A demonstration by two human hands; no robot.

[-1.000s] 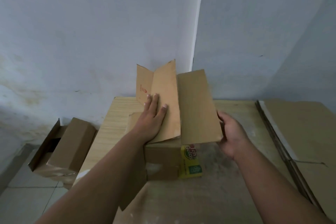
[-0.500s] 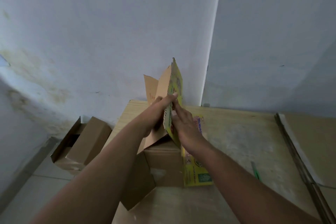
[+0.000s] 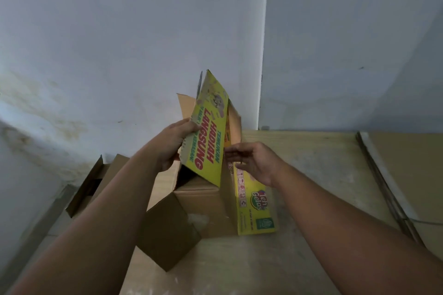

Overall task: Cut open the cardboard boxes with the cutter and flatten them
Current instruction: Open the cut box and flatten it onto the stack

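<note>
The wooden table fills the lower right of the frame, and the task's box sits on it at centre, near the table's left edge. One brown flap hangs past that edge. A stack of flat cardboard lies at far right, and a second box sits low at left, off the table.

A yellow printed flap stands tilted above the box. The left hand grips its left edge with curled fingers. The right hand is spread wide beside the flap, holding nothing; contact is unclear.

With only one hand holding, pressing the flap down could likely tip or slide the box off the near edge. The cutter is not visible.
</note>
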